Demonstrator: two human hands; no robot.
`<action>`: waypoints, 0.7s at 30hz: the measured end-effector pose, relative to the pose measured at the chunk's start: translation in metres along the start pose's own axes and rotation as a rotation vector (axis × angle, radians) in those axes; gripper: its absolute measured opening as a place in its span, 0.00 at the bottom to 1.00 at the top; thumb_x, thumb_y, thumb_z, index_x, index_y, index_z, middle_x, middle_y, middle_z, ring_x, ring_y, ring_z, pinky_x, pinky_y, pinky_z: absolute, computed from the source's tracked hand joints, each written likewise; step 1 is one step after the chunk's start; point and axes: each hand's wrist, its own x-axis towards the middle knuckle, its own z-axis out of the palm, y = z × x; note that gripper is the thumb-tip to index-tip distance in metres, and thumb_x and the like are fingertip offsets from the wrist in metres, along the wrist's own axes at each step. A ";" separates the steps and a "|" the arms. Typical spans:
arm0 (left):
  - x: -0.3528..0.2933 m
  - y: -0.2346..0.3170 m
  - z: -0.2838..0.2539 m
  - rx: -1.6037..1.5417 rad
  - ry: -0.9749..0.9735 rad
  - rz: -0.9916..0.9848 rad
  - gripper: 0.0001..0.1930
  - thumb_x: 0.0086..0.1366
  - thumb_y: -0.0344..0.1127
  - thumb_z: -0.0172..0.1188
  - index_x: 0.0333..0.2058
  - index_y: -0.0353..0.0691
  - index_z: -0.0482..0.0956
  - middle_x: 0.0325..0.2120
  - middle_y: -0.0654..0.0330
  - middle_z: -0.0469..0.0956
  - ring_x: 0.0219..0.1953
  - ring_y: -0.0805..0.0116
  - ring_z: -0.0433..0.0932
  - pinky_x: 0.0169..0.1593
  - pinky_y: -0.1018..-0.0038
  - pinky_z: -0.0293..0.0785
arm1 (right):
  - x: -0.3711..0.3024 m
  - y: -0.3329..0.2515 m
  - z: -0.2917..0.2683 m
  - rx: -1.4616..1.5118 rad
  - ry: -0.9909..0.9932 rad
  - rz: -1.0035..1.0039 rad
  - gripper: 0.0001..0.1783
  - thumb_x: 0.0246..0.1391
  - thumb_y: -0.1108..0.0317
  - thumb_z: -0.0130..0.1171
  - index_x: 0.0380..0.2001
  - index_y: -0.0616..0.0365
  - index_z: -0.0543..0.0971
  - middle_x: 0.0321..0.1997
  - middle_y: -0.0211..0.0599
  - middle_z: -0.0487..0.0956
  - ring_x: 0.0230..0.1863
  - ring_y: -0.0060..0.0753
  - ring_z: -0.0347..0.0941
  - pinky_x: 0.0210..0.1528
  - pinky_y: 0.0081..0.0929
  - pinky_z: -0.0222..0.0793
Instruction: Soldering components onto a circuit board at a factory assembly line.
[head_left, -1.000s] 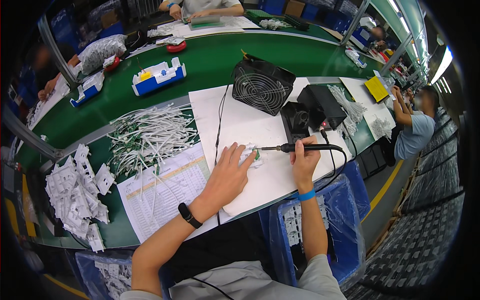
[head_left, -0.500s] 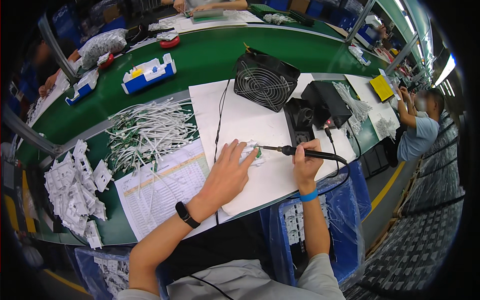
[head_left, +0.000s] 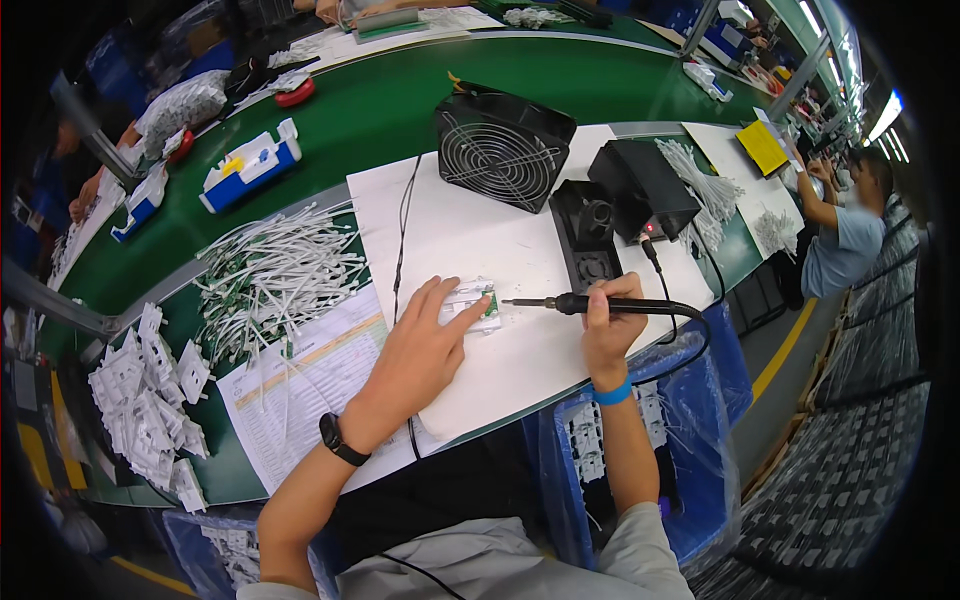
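My left hand (head_left: 420,345) lies with fingers stretched over a small white plastic housing (head_left: 484,325), its index fingertip close to a green circuit board (head_left: 491,303) set in it. The hand covers part of the housing, which rests on a white board (head_left: 505,375). In my right hand (head_left: 612,325) is a soldering iron (head_left: 570,303), gripped by its black handle. The iron's metal tip points left at the circuit board and stands a short gap away from it.
A black fan (head_left: 500,160) with a wire guard, an iron stand (head_left: 590,240) and a black power unit (head_left: 645,185) stand behind. Left lie white cables (head_left: 280,270), a printed sheet (head_left: 300,380) and piled white housings (head_left: 145,400). Another person (head_left: 845,220) sits at right.
The soldering iron's tip has drawn back to the right from the circuit board. My left hand keeps its place on the housing. The whole view has shifted slightly.
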 end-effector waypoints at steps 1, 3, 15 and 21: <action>0.001 0.000 -0.001 -0.001 -0.026 -0.003 0.25 0.62 0.24 0.56 0.59 0.46 0.77 0.61 0.44 0.66 0.66 0.43 0.63 0.66 0.58 0.64 | -0.001 0.001 -0.001 0.013 -0.025 -0.042 0.06 0.57 0.75 0.60 0.32 0.60 0.71 0.30 0.33 0.74 0.33 0.21 0.68 0.39 0.21 0.66; 0.002 0.000 -0.004 0.007 -0.022 0.000 0.25 0.62 0.24 0.57 0.59 0.46 0.77 0.61 0.44 0.66 0.65 0.44 0.63 0.66 0.58 0.65 | -0.002 0.000 -0.002 0.012 -0.042 0.031 0.06 0.57 0.75 0.60 0.32 0.60 0.71 0.30 0.33 0.74 0.32 0.21 0.68 0.38 0.21 0.66; 0.004 0.004 -0.007 0.015 -0.045 -0.008 0.26 0.62 0.25 0.58 0.60 0.47 0.77 0.61 0.45 0.66 0.65 0.44 0.64 0.66 0.58 0.65 | 0.000 -0.007 -0.001 0.005 -0.148 0.037 0.08 0.58 0.73 0.62 0.31 0.59 0.71 0.26 0.29 0.73 0.26 0.16 0.64 0.30 0.19 0.62; 0.004 0.004 -0.008 0.018 -0.045 -0.009 0.26 0.62 0.24 0.57 0.60 0.47 0.76 0.61 0.45 0.66 0.65 0.43 0.63 0.66 0.58 0.64 | 0.002 -0.011 0.000 0.028 -0.173 0.022 0.09 0.59 0.73 0.60 0.31 0.60 0.69 0.24 0.28 0.73 0.24 0.13 0.63 0.28 0.17 0.60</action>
